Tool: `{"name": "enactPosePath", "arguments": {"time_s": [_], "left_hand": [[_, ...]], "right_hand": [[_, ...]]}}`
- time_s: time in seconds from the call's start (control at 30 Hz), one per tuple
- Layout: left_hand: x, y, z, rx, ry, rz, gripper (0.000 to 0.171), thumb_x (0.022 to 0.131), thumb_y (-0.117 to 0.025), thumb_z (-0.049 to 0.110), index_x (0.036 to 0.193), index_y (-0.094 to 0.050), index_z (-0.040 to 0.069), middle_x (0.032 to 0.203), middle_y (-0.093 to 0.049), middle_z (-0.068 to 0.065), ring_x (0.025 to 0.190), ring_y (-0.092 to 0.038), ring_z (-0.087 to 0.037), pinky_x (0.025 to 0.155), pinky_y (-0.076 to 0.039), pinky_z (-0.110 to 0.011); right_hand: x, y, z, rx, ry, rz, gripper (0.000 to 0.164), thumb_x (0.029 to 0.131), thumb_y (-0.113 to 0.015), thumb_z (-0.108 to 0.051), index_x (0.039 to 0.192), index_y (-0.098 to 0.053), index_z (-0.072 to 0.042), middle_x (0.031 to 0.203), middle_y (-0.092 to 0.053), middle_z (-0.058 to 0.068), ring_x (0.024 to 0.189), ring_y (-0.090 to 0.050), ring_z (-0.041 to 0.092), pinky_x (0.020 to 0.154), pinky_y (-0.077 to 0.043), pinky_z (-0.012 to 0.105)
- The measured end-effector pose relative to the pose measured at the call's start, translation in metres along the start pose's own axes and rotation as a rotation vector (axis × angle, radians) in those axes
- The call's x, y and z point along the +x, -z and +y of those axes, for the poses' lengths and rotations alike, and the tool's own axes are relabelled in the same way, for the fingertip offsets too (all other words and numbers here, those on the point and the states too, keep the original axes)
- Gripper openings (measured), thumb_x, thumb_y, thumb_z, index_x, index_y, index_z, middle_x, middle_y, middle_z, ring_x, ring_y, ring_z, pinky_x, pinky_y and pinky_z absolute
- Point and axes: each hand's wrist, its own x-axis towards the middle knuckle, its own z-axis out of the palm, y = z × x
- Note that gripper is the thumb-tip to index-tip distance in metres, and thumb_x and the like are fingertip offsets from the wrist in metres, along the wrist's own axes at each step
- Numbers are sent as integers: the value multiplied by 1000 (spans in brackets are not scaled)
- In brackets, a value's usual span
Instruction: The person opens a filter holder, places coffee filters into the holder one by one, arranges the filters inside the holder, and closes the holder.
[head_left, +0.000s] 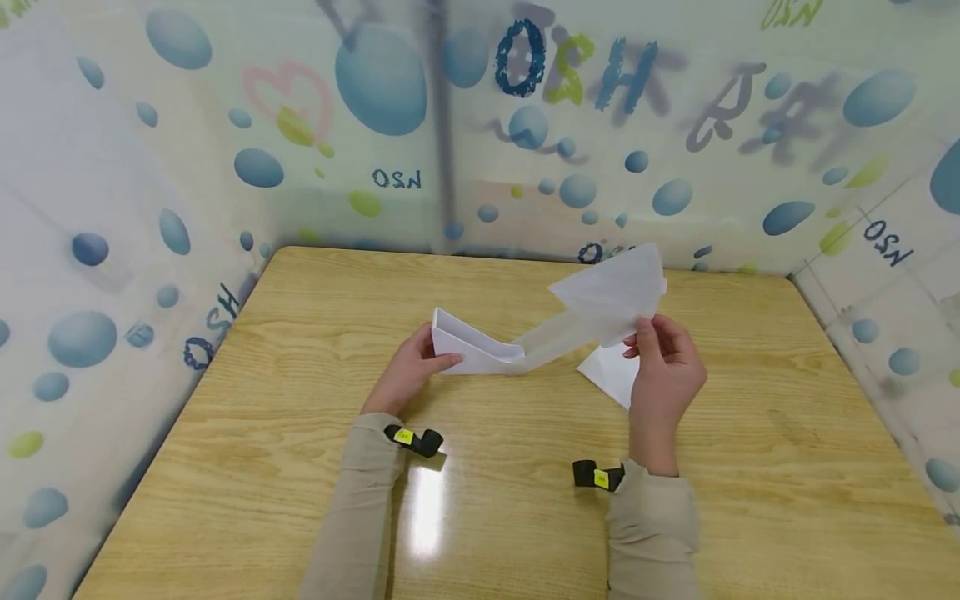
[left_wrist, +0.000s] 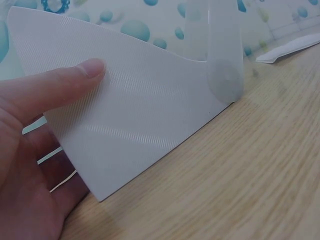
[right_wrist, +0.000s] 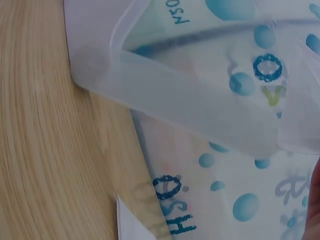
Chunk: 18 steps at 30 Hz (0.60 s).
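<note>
My left hand [head_left: 408,371] grips the end of a white folded holder [head_left: 472,354], thumb on its near face and fingers behind. In the left wrist view its ribbed white side [left_wrist: 140,105] stands with its lower edge at the tabletop. A translucent strip [head_left: 551,337] runs from the holder up to the right, ending at a thin white sheet [head_left: 615,287], possibly joined to it. My right hand [head_left: 667,367] pinches that sheet's lower right part between thumb and fingers. Only a sliver of the right hand [right_wrist: 313,210] shows in the right wrist view.
A separate white folded piece [head_left: 609,375] lies on the wooden table [head_left: 517,467], partly hidden behind the right hand. A patterned curtain [head_left: 480,150] with blue dots and lettering hangs behind the table's far edge and at both sides. Black bands [head_left: 416,440] circle the wrists.
</note>
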Motion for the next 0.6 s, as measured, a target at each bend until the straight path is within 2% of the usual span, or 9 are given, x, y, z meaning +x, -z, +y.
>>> {"name": "enactPosePath", "arguments": {"time_s": [0.23, 0.4, 0.6], "left_hand": [[0, 0, 0, -5, -14, -9, 49, 83, -69, 17, 125, -47, 11, 119, -57, -9, 105, -54, -23, 90, -45, -37], [0, 0, 0, -12, -22, -18, 49, 83, -68, 16, 127, -46, 11, 120, -56, -9, 106, -54, -24, 91, -45, -38], [0, 0, 0, -20, -23, -22, 48, 83, -69, 16, 126, -47, 12, 119, -56, -9, 106, -54, -23, 90, -46, -36]], "right_hand": [[-15, -19, -2, -63, 30, -89, 20, 81, -70, -18, 93, -67, -2, 76, -65, 3, 61, -60, 14, 54, -49, 19], [-26, -32, -8, -88, 2, -168, 19, 83, -68, -15, 95, -66, 0, 77, -65, 0, 64, -61, 14, 55, -49, 19], [-37, -43, -14, -242, 24, -227, 20, 86, -65, -18, 96, -66, -1, 78, -65, 6, 65, -61, 25, 55, -49, 21]]}}
